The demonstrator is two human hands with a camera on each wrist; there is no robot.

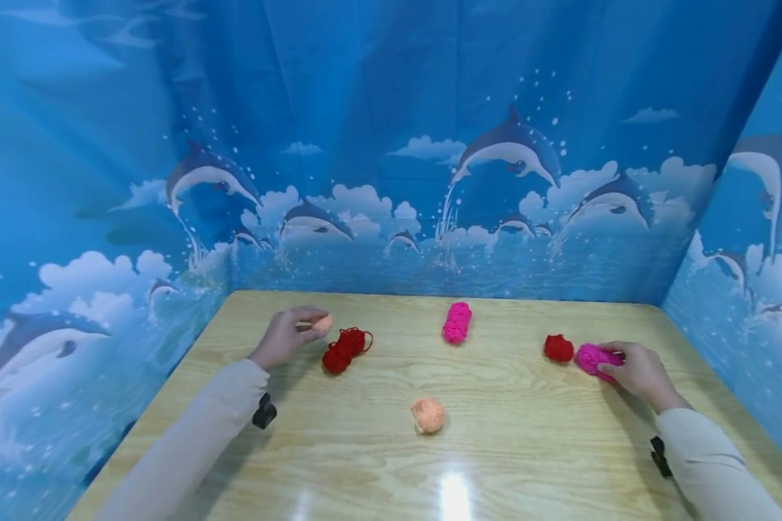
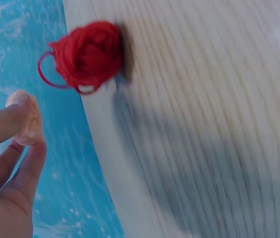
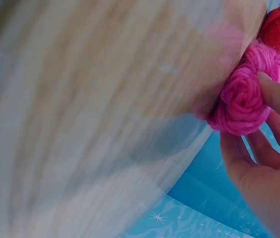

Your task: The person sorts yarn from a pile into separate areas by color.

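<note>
A small peach yarn ball [image 1: 324, 323] is pinched between the thumb and fingers of my left hand [image 1: 288, 336]; the left wrist view shows the peach ball [image 2: 29, 119] in the fingertips too. Just right of that hand lies a red yarn skein [image 1: 342, 351] with a loose loop. At the right, my right hand [image 1: 640, 370] grips a magenta yarn skein [image 1: 597, 360] on the table, thumb on one side and fingers on the other. A small red yarn ball [image 1: 558, 349] sits close to its left end.
A pink yarn skein [image 1: 457, 323] lies near the back middle of the wooden table [image 1: 495, 463]. Another peach yarn ball [image 1: 428, 416] rests nearer the front. Blue dolphin-print curtains [image 1: 378, 145] stand behind and at both sides of the table.
</note>
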